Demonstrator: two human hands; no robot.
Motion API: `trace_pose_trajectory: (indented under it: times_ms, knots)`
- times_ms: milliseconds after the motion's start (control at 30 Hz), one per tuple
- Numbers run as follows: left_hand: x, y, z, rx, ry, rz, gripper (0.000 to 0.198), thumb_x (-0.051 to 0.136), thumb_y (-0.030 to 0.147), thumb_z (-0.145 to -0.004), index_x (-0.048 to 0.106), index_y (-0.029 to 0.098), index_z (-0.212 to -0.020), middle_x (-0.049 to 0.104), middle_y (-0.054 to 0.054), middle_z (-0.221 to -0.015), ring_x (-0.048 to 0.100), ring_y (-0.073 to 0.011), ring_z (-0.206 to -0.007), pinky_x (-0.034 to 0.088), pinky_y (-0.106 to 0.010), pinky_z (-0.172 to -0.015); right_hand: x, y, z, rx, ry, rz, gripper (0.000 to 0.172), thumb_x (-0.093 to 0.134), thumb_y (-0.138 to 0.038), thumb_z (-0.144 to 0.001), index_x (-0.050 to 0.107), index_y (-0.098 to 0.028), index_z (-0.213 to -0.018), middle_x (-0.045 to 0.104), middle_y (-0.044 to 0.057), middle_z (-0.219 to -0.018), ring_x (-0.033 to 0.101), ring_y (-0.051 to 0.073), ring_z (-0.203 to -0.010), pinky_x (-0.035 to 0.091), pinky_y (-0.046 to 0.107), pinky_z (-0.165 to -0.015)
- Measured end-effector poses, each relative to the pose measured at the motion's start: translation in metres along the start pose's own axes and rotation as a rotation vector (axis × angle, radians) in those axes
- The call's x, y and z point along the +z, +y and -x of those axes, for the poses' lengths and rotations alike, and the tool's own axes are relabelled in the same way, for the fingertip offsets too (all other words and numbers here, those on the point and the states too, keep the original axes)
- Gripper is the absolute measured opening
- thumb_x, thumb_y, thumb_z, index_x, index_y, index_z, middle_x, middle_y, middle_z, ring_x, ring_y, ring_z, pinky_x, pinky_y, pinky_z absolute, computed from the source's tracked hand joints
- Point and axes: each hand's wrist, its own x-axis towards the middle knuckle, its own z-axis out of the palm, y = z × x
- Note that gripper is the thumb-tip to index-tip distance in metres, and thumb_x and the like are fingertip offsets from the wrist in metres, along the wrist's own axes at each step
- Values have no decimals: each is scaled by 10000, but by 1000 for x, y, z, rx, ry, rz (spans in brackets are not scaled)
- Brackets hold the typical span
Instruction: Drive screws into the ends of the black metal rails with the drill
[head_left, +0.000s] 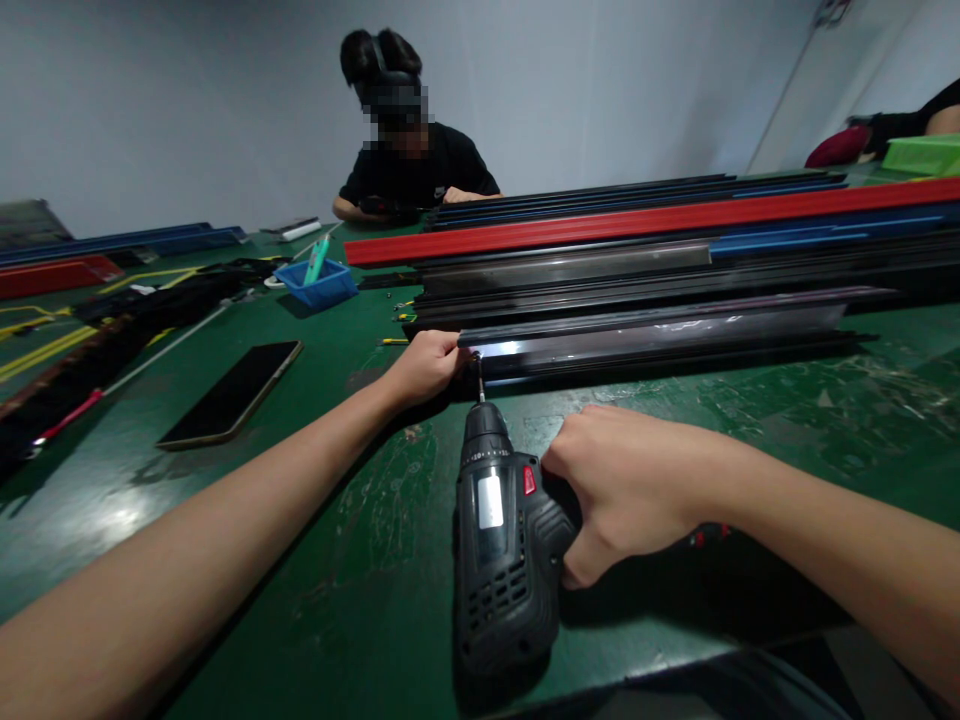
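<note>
My right hand (630, 490) is wrapped round the handle of a black cordless drill (491, 560), which lies on its side low over the green tabletop. The drill's bit points away from me and meets the near left end of a dark metal profile (645, 338). My left hand (427, 366) grips that same end of the profile, fingers closed on it just left of the bit tip. A bright spot of light falls on the profile beside the bit. Whether a screw sits at the tip is too small to tell.
Behind the profile lie more long black profiles and a red one (600, 225). At left are a phone (232, 393), a blue bin (319, 287) with a turquoise tool, and yellow and black cables. A person (420, 165) sits across the green table (360, 560); a green tray (926, 155) stands far right.
</note>
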Motion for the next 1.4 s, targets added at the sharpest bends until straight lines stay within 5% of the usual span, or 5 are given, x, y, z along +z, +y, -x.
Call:
trace_pose_trajectory:
  times_ms: [1400]
  knots:
    - [1,1,0,-4,4,7,467,468,506,-879,492,185,-542,456,9,-512,398,-114,-521,296,-239,-530,-1,0,-1,-17,9,-15,565,781,-680,-634,796,-146,-817,713,76,-697,491,169,-517,297,314,-478]
